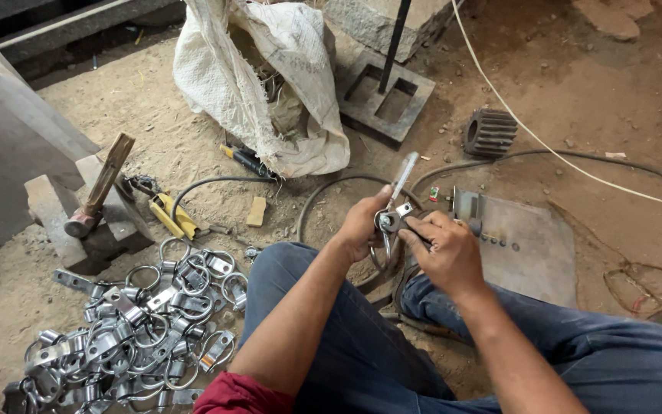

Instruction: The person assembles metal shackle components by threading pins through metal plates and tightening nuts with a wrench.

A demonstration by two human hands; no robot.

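My left hand (pixel 362 226) grips a shiny metal clamp (pixel 394 208), a flat strip with a ring hanging below it, held above my knees. My right hand (pixel 444 253) closes on a small dark tool whose tip meets the clamp's bolt; the tool is mostly hidden by my fingers. A pile of several similar metal ring clamps (pixel 143 322) lies on the dirt floor to my left. I sit with my legs in blue jeans (pixel 362 345) stretched out.
A hammer (pixel 97 192) rests on a stone block at left. Yellow-handled pliers (pixel 174 217) lie nearby. A white woven sack (pixel 262 84) stands behind, with a dark gear (pixel 490 132), a metal plate (pixel 526 245), cables and a white cord (pixel 545 146) around.
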